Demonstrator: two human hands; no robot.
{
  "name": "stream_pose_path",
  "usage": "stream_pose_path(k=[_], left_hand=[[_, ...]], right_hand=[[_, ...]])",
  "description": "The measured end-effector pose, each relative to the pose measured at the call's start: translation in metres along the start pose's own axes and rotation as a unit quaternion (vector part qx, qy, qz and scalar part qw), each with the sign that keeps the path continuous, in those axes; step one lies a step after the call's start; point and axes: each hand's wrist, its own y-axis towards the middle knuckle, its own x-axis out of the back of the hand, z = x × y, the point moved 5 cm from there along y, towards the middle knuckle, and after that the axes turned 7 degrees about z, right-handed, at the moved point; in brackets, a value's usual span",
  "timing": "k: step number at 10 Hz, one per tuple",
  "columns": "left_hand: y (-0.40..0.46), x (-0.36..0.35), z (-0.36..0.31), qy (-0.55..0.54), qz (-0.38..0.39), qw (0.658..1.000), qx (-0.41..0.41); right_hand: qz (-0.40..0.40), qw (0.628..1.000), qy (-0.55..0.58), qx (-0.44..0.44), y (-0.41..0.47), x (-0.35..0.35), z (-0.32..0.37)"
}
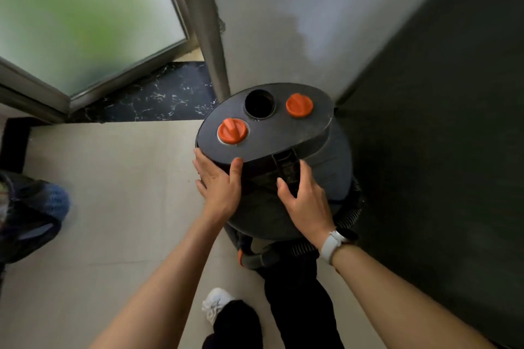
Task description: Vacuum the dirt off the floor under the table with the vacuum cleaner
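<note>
The vacuum cleaner (272, 150) stands on the pale tiled floor (113, 193) in a corner, between a white wall (283, 22) and a dark panel (439, 122) on your right, with a grey pipe (209, 37) running up just behind it. Its dark grey oval top faces you, carrying two orange knobs (232, 131) and, between them, a round open port (259, 103). Your left hand (218, 181) lies against the near left edge of that top, fingers close together and flat along the side, thumb (236, 168) hooked up over the rim. Your right hand (306, 201) rests on the rounded body just below, beside a black latch (285, 164); its fingers are loosely parted and curved, the thumb touching the casing, and they are not closed around anything. A white watch (336, 244) sits on that wrist. A ribbed black hose (351, 212) curls round the base on the right, and a grey handle piece with an orange tip (252, 259) shows beneath the body. Your dark trouser legs (297, 306) and one white shoe (215, 304) are below. To the left are a black marbled threshold (158, 96), a frosted glass door (85, 14), and a dark bundle with blue fabric (34, 212) on the floor.
</note>
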Motion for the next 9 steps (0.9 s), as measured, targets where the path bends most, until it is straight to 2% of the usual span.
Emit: stream_pose_path(k=[2, 4, 6, 8, 9], left_hand=[[0.026, -0.022, -0.033, 0.018, 0.019, 0.999, -0.027], [0.067, -0.032, -0.059, 0.049, 0.07, 0.995, -0.054], [0.089, -0.028, -0.076, 0.05, 0.095, 0.993, -0.043], [0.079, -0.02, -0.068, 0.049, 0.128, 0.989, -0.058], [0.071, -0.012, -0.074, 0.056, 0.103, 0.992, -0.043]], right_hand=[[-0.043, 0.999, 0.029, -0.011, 0.021, 0.027, -0.016], [-0.084, 0.995, 0.047, -0.023, 0.047, 0.04, -0.012], [-0.098, 0.994, 0.028, -0.029, 0.068, 0.048, -0.001], [-0.059, 0.993, 0.064, -0.082, 0.048, 0.041, -0.001], [-0.037, 0.996, 0.028, -0.081, 0.046, 0.055, 0.005]])
